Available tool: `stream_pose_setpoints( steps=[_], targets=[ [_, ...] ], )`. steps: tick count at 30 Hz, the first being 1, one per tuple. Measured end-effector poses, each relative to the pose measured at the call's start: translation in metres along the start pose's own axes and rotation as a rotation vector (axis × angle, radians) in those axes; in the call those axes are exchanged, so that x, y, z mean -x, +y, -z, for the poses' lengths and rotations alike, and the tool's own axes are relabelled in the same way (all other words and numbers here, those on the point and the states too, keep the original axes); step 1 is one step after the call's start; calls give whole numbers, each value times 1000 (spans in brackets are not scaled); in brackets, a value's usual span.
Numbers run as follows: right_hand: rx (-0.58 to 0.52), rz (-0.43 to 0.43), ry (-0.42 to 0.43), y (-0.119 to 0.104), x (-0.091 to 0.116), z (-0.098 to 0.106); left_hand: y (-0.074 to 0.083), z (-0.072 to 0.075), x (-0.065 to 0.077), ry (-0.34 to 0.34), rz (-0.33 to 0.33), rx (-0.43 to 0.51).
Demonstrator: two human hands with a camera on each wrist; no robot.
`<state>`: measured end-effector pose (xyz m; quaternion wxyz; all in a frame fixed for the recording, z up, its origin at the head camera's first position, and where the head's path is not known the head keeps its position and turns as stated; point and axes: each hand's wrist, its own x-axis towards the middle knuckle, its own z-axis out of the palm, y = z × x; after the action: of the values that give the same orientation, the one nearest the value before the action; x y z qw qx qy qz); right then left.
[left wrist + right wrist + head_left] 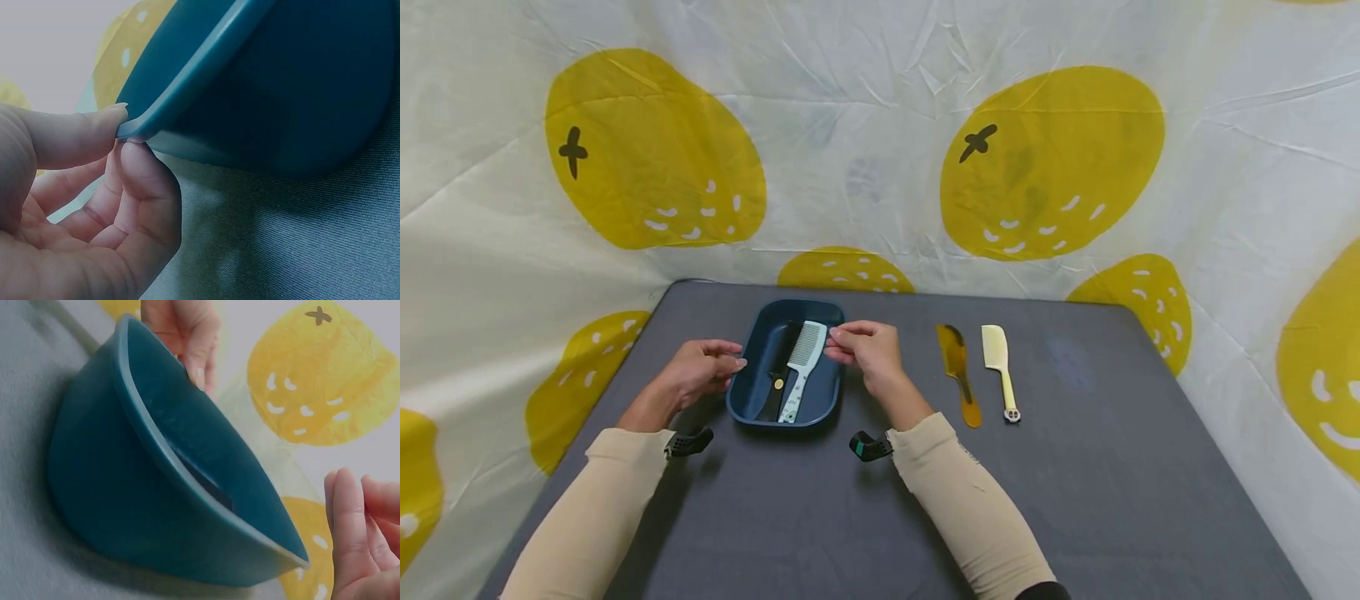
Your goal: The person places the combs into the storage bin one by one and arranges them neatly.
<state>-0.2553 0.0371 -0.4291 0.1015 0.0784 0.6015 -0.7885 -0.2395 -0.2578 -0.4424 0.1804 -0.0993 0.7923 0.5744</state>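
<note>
A dark blue plastic basin (752, 408) stands on the grey cloth-covered table. Inside lie a black comb (788, 342) and, beside it, a pale mint comb (806, 350) with a patterned handle. My left hand (703, 367) pinches the basin's left rim between thumb and fingers, seen closely in the left wrist view on the rim (181, 81). Close by the right rim is my right hand (871, 346). In the right wrist view, its nearly straight fingers (347, 515) stand apart from the basin, thumb near the fingertips, with nothing between them.
To the right of the basin, an amber-brown comb (957, 358) and a cream comb (996, 348) with a panda-like handle end lie side by side on the table (1112, 467). A white curtain (865, 183) printed with yellow fruit hangs behind and around the table.
</note>
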Motion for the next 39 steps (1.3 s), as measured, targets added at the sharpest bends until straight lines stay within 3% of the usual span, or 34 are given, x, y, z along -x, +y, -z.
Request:
stream_pose_setpoints(
  steps=[23, 33, 39],
  targets=[
    [52, 47, 79, -18, -14, 84, -1, 0, -3, -37, -20, 38],
    [118, 23, 171, -18, -25, 134, 1, 3, -2, -23, -13, -1],
    [88, -3, 237, -17, -30, 160, 0, 2, 0, -20, -6, -16]
  ],
)
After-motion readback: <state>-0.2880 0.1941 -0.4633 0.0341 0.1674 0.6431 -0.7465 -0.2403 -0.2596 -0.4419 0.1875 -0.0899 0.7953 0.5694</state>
